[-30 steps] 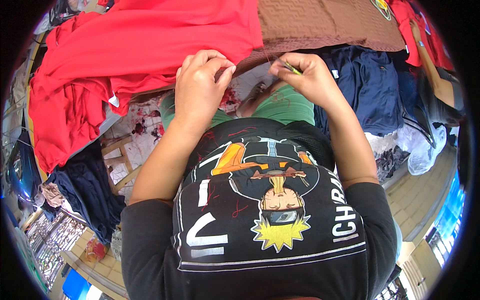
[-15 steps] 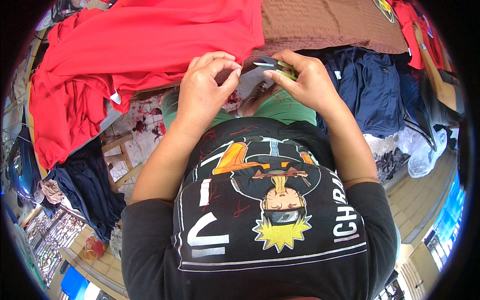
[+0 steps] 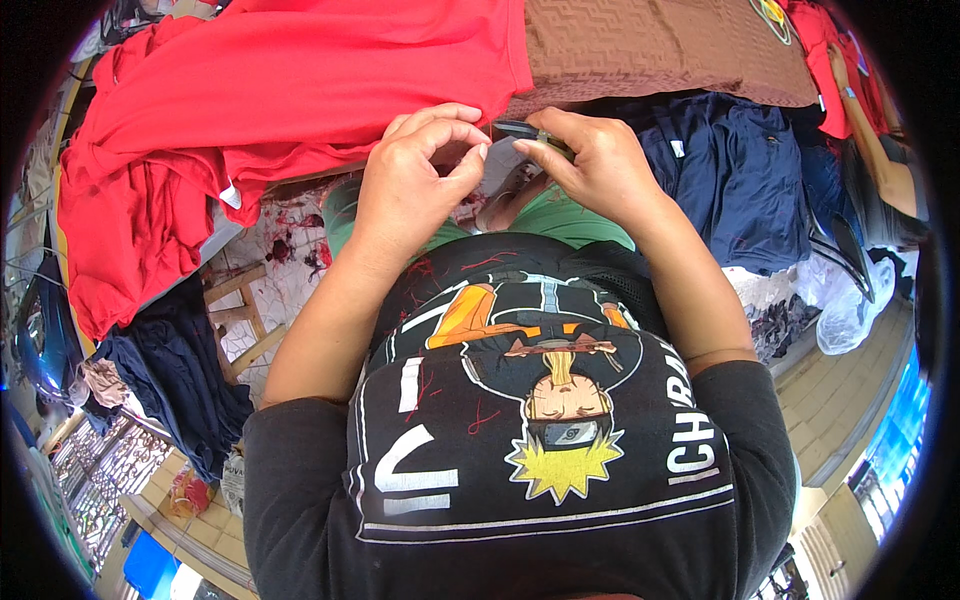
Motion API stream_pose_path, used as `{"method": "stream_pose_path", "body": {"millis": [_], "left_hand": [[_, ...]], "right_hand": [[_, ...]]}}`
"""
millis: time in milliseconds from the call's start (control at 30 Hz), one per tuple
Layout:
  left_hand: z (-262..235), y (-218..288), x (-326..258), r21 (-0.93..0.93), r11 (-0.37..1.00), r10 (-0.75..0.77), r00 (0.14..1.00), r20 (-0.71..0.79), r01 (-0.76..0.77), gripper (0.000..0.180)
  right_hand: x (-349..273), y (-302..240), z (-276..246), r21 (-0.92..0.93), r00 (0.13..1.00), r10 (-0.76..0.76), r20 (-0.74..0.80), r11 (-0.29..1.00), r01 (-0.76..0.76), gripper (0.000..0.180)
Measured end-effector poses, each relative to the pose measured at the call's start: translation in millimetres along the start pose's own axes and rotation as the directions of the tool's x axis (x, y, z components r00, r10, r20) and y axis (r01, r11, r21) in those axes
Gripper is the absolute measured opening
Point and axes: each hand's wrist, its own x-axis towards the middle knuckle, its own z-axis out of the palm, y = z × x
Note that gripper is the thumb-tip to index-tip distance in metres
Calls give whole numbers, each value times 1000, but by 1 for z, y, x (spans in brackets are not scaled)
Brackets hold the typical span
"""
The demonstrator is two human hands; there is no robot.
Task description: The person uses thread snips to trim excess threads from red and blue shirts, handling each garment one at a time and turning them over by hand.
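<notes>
A red garment (image 3: 340, 80) lies spread over the table, its lower corner hanging toward me. My left hand (image 3: 415, 170) is just below that corner, thumb and forefinger pinched on a thin red thread (image 3: 490, 130) that runs up to the cloth. Thread snips (image 3: 518, 130) with dark blades and yellow-green handles are held in my right hand (image 3: 605, 160). Their tips point left, right beside the thread, and the blades look pressed together. Whether they touch the thread is too small to tell.
Brown patterned cloth (image 3: 660, 50) covers the table's right part. Dark navy garments (image 3: 730, 185) lie to the right, another navy cloth (image 3: 175, 370) at lower left. A clear plastic bag (image 3: 855, 310) sits at right. Another person's arm (image 3: 868, 140) reaches onto red cloth at far right.
The snips have moved slightly left to the thread, and their blades have gone from apart to together. My left hand has shifted only a little.
</notes>
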Motion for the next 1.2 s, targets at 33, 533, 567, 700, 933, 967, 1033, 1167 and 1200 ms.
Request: {"method": "stream_pose_path", "body": {"millis": [33, 533, 567, 700, 933, 967, 1033, 1167, 1200], "left_hand": [[0, 0, 0, 2, 1000, -1, 1000, -1, 1, 13], [1, -2, -1, -2, 1000, -4, 1000, 0, 4, 13], [1, -2, -1, 15, 1000, 7, 1000, 1, -7, 13], [-6, 4, 0, 77, 994, 70, 991, 111, -79, 11], [-77, 29, 41, 334, 835, 310, 877, 368, -436, 14], [-76, 28, 47, 318, 820, 371, 865, 337, -476, 10], [-66, 26, 67, 296, 772, 475, 820, 319, -563, 12], [-23, 14, 91, 434, 639, 539, 772, 335, -635, 22], [-13, 11, 98, 481, 595, 550, 763, 340, -644, 24]], "right_hand": [[1, 0, 1, 6, 1000, 9, 2, 1000, -9, 26], [4, -1, -2, -41, 997, -66, -33, 997, 65, 26], [5, -1, -2, -43, 997, -71, -33, 997, 69, 25], [9, 0, 1, -92, 998, -51, -24, 995, 49, 23], [38, 15, -61, -361, 988, -131, -83, 928, 93, 24], [45, 22, -76, -400, 1000, 4, -6, 916, -6, 26], [61, 13, -122, -420, 976, 217, 35, 889, -182, 23], [57, 23, -150, -227, 993, -10, -119, 974, -18, 23], [57, 52, -144, -81, 998, -3, -57, 997, -1, 26]]}}
